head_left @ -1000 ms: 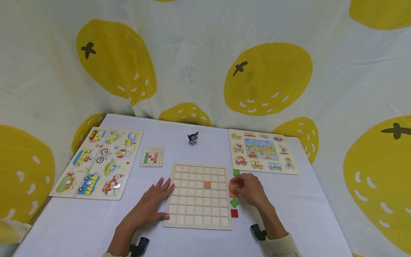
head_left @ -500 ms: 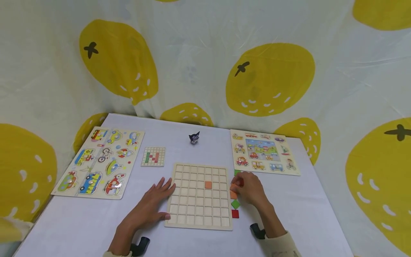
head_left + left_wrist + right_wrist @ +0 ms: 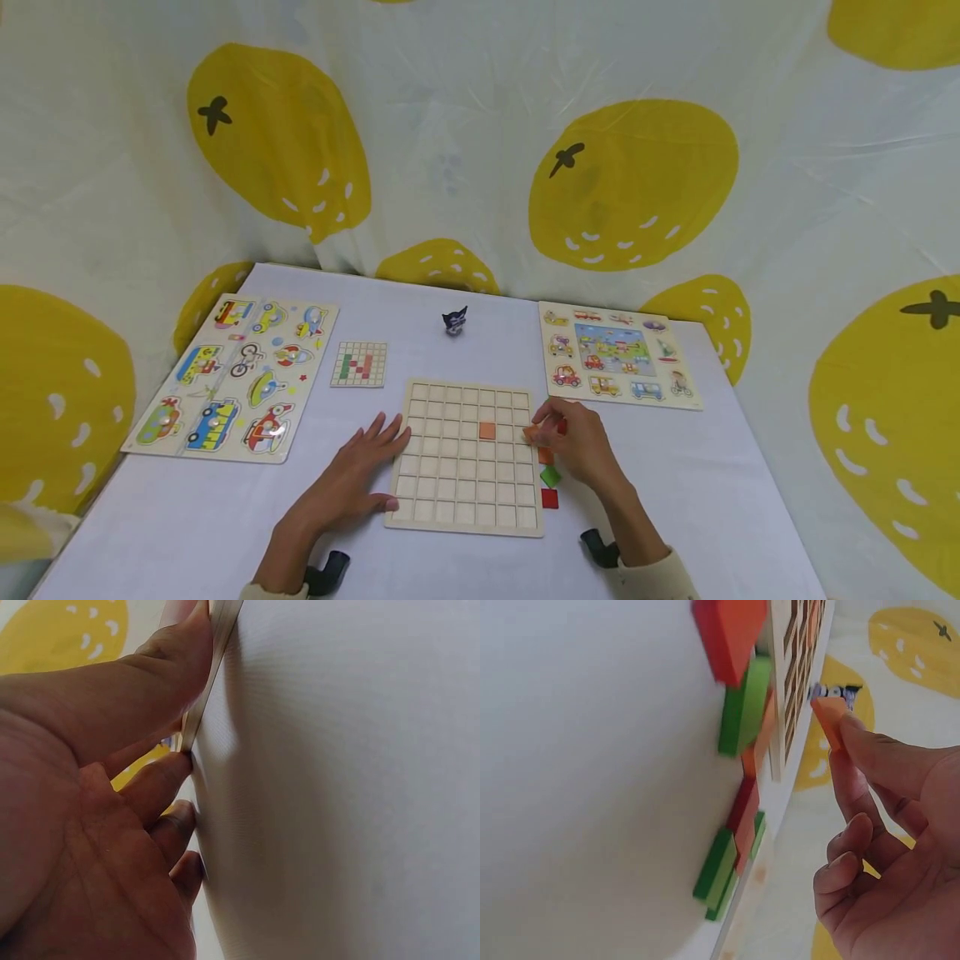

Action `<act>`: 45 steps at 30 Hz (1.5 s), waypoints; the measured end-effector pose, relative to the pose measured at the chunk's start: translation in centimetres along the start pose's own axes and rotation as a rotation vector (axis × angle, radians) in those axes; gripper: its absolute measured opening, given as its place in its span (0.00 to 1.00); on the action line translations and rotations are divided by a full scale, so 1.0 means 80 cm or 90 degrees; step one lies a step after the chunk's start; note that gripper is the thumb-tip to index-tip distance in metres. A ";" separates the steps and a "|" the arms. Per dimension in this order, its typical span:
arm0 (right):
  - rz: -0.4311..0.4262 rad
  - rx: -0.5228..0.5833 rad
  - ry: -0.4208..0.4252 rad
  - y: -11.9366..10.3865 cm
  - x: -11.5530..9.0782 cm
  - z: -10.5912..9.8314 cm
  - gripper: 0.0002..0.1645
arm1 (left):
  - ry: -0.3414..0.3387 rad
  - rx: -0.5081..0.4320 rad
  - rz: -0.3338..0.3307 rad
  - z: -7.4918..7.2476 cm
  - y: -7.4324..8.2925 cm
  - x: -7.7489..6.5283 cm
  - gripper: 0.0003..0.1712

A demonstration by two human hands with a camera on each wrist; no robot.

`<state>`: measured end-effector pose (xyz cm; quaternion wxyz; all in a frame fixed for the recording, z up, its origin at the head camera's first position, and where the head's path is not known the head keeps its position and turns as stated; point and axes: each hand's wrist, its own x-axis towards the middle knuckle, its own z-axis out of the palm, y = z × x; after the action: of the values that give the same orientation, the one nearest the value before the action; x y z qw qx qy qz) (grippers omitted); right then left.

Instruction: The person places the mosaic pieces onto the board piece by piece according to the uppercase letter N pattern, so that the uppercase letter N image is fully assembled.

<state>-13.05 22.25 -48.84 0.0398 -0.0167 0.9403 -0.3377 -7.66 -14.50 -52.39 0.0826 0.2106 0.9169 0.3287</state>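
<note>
A wooden grid board (image 3: 453, 490) lies mid-table, with one orange tile (image 3: 487, 431) in a cell right of centre. My left hand (image 3: 348, 475) rests along the board's left edge, fingers spread and thumb near the lower corner. In the left wrist view the fingertips touch that edge. Above the board's right rim, my right hand (image 3: 581, 442) pinches another orange tile (image 3: 829, 720) between thumb and finger. Beside that rim lie an orange tile (image 3: 545, 456), a green tile (image 3: 551, 477) and a red tile (image 3: 550, 498). More red and green tiles (image 3: 718, 862) show in the right wrist view.
A small pattern card (image 3: 358, 364) lies behind the board on the left. One vehicle puzzle (image 3: 296, 400) lies far left, another puzzle (image 3: 678, 398) at the back right. A small dark figurine (image 3: 453, 322) stands at the back. A fruit-print curtain (image 3: 450, 167) hangs behind the table.
My right hand has picked up an orange tile from beside the board and shifted slightly left, bringing it over the right rim. My left hand keeps its place.
</note>
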 end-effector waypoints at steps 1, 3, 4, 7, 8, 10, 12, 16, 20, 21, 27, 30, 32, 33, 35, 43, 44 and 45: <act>-0.003 0.003 -0.003 -0.002 -0.001 0.002 0.12 | -0.001 0.004 0.002 0.000 -0.001 0.000 0.59; -0.005 0.009 -0.009 -0.006 -0.004 0.007 0.12 | -0.006 0.001 -0.002 0.000 -0.001 0.000 0.59; -0.007 0.013 -0.012 -0.008 -0.006 0.009 0.12 | -0.008 0.002 -0.003 0.000 -0.001 0.000 0.59; -0.013 0.024 -0.020 -0.013 -0.008 0.017 0.12 | -0.014 0.004 -0.006 0.000 -0.002 0.001 0.59; -0.015 0.026 -0.024 -0.015 -0.008 0.019 0.13 | -0.014 0.002 -0.007 0.000 -0.002 0.001 0.59; -0.023 0.026 -0.028 -0.018 -0.009 0.024 0.12 | -0.013 0.002 -0.008 0.000 -0.002 0.000 0.59; -0.032 0.021 -0.033 -0.021 -0.009 0.028 0.12 | -0.009 0.001 -0.007 0.000 -0.003 0.000 0.59; -0.043 0.017 -0.048 -0.028 -0.009 0.034 0.12 | -0.006 -0.005 -0.008 -0.001 -0.001 0.000 0.59; -0.049 0.010 -0.060 -0.035 -0.007 0.041 0.12 | -0.002 -0.005 -0.007 -0.001 0.000 -0.001 0.59; -0.049 0.008 -0.060 -0.036 -0.006 0.043 0.12 | -0.001 -0.005 -0.006 -0.001 0.000 -0.001 0.59; -0.046 -0.028 -0.039 -0.046 -0.006 0.052 0.13 | 0.000 -0.007 -0.003 -0.002 0.000 -0.001 0.59; -0.043 -0.044 -0.033 -0.049 -0.006 0.055 0.13 | 0.000 -0.008 -0.006 -0.001 -0.001 -0.002 0.59; -0.043 -0.049 -0.029 -0.050 -0.006 0.056 0.13 | 0.002 -0.007 -0.005 0.000 -0.002 -0.001 0.59; -0.044 -0.047 -0.027 -0.051 -0.005 0.056 0.13 | 0.003 -0.007 -0.005 0.000 -0.002 -0.001 0.59; -0.047 -0.046 -0.027 -0.052 -0.005 0.057 0.13 | 0.007 -0.002 -0.001 0.002 -0.003 -0.001 0.59; -0.065 -0.063 -0.052 -0.051 -0.002 0.060 0.12 | 0.007 -0.004 -0.003 0.002 -0.003 -0.001 0.59; -0.066 -0.062 -0.053 -0.051 -0.002 0.060 0.11 | 0.009 -0.005 0.000 0.002 -0.002 -0.001 0.59; -0.067 -0.060 -0.056 -0.051 -0.002 0.059 0.11 | 0.010 -0.003 0.001 0.002 -0.002 -0.001 0.59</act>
<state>-12.43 16.08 -49.85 0.0623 -0.0826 0.9503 -0.2937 -7.57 -14.58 -52.62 0.0758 0.2089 0.9166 0.3323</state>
